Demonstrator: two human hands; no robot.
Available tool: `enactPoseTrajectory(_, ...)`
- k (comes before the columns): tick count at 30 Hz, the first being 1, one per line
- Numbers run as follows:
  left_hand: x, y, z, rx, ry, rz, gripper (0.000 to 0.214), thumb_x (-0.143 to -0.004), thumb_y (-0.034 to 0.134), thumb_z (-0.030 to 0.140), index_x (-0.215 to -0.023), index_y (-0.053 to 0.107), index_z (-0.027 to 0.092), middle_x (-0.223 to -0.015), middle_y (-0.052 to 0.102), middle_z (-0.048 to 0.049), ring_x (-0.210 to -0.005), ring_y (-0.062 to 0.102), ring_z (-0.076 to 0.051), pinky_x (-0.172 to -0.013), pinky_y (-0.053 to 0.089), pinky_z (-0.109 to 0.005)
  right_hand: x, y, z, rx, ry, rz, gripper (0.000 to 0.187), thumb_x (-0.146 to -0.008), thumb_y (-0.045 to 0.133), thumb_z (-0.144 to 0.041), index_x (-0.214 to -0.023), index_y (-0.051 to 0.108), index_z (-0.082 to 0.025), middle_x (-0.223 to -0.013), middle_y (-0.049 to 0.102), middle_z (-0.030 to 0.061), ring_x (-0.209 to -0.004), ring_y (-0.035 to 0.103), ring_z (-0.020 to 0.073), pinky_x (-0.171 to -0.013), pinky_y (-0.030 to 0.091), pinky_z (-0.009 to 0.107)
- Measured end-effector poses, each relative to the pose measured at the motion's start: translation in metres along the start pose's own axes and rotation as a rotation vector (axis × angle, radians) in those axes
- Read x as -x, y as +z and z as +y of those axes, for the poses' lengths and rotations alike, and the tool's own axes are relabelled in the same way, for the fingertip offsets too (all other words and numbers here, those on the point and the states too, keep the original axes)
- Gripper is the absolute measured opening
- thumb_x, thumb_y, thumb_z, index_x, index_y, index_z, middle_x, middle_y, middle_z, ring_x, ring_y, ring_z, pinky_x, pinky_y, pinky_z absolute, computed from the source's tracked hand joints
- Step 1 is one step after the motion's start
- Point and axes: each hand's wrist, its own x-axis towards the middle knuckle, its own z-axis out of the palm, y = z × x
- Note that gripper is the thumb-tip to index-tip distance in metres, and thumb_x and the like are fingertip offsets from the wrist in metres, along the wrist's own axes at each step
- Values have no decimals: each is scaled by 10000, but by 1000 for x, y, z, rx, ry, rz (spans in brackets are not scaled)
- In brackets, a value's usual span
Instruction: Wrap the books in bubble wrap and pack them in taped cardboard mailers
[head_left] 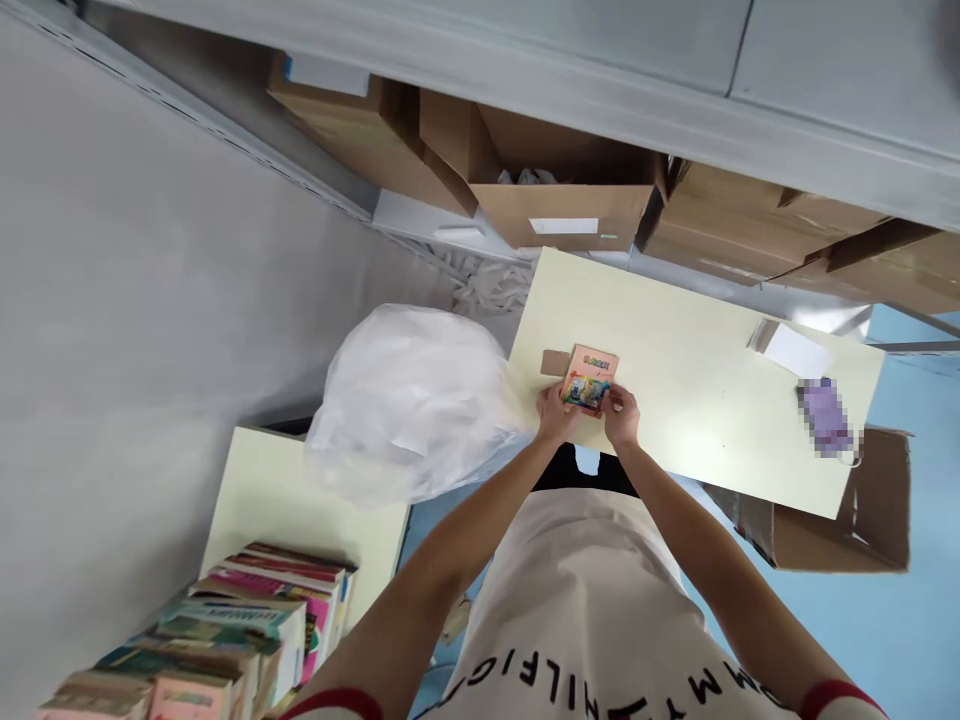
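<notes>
A small pink book (595, 368) with a colourful picture on its cover lies near the front left of the pale table (675, 390). My left hand (556, 412) grips its lower left side, fingers curled at the edge. At the lower right corner, my right hand (621, 412) pinches the same book between thumb and fingers. A small brown cardboard piece (555, 362) lies flat just left of the book.
Left of the table bulges a large white plastic bag (412, 400). Cardboard boxes (566, 210) line the shelf behind. A white paper stack (795, 355) and a blurred purple item (823, 415) lie at right. Stacked books (247, 610) are lower left; an open carton (840, 530) stands lower right.
</notes>
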Motion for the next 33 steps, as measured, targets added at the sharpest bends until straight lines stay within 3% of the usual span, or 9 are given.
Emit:
enactPoseTrajectory(3, -13, -10, -6, -49, -41, 37, 508, -634, 682, 137, -1134, 609, 188, -1068, 623, -120, -1168, 505, -329, -1034, 372, -465, -1, 18, -6, 36, 1, 3, 414, -803, 523, -390, -1129, 645, -166, -1038, 642, 133, -867, 652, 220, -872, 546, 423)
enactPoseTrajectory(7, -35, -26, -7, -65, 22, 44, 509, -677, 647, 151, -1180, 580, 190, -1132, 590, -125, -1177, 489, -315, -1049, 371, -466, -10, 40, -21, 11, -6, -14, 454, -826, 525, -390, -1219, 617, -182, -1070, 631, 127, -900, 647, 225, -866, 559, 430)
enactPoseTrajectory(13, -89, -53, -1, -66, 148, 79, 573, -679, 625, 138, -1243, 537, 188, -1194, 585, -133, -1188, 516, -304, -1082, 367, -463, -47, 73, -56, -34, -114, -86, 514, -815, 551, -282, -1321, 577, -196, -1222, 596, 149, -1002, 641, 230, -831, 595, 386)
enactPoseTrajectory(18, -125, -65, 10, -108, 222, 117, 611, -671, 611, 94, -1267, 512, 181, -1313, 568, -135, -1253, 511, -283, -1136, 328, -440, -80, 95, -81, -22, -204, -171, 512, -815, 532, -196, -1323, 591, -181, -1385, 521, 163, -1134, 614, 245, -850, 601, 356)
enactPoseTrajectory(23, -135, -68, 18, -152, 277, 88, 567, -703, 622, 108, -1257, 530, 184, -1336, 570, -136, -1267, 507, -289, -1134, 326, -451, -92, 97, -85, 29, -191, -112, 521, -824, 511, -174, -1340, 581, -183, -1376, 535, 166, -1092, 636, 250, -828, 606, 379)
enactPoseTrajectory(29, -132, -70, 23, -119, 259, 43, 488, -738, 603, 107, -1222, 574, 166, -1144, 641, -119, -1088, 598, -262, -1054, 403, -413, -92, 89, -87, 120, -194, -36, 471, -850, 464, -188, -1292, 624, -153, -1306, 568, 191, -1069, 643, 275, -844, 590, 409)
enactPoseTrajectory(33, -130, -71, 26, -103, 259, 23, 490, -738, 607, 103, -1220, 586, 189, -1175, 645, -102, -1084, 600, -250, -1049, 409, -398, -92, 88, -86, 140, -204, -23, 488, -849, 453, -187, -1308, 613, -149, -1269, 579, 190, -1000, 651, 250, -828, 589, 391)
